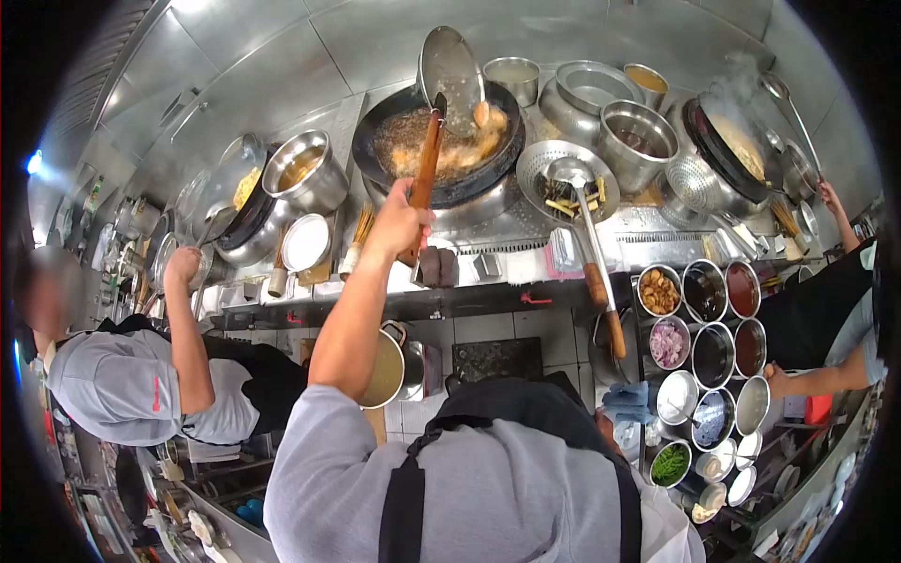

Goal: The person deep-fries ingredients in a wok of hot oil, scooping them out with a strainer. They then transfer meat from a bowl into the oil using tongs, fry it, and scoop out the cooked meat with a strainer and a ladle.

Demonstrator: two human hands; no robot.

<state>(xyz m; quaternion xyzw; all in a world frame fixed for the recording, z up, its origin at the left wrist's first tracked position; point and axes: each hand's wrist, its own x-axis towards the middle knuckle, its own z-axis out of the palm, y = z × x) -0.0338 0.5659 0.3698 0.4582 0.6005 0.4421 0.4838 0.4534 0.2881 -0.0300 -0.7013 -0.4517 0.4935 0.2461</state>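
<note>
My left hand [402,223] is closed round the wooden handle [430,159] of a metal strainer [450,80], tilted over the large black wok [375,136]. A brown piece of food [481,114] is at the strainer's lower edge. Below it, battered pieces [450,155] bubble in brown oil. My right hand [603,427] is low at my right side, mostly hidden by my body, beside a blue cloth [627,403]; its fingers do not show clearly. Right of the wok, a perforated bowl [535,164] holds dark and yellowish strips, with a ladle [571,172] resting on it.
A co-worker [141,375] stands at a wok on the left; another [817,319] works at a steaming wok [737,150] on the right. Metal pots [638,145] line the back. Ingredient containers [660,291] stand at the right. A pot [383,371] sits below the counter edge.
</note>
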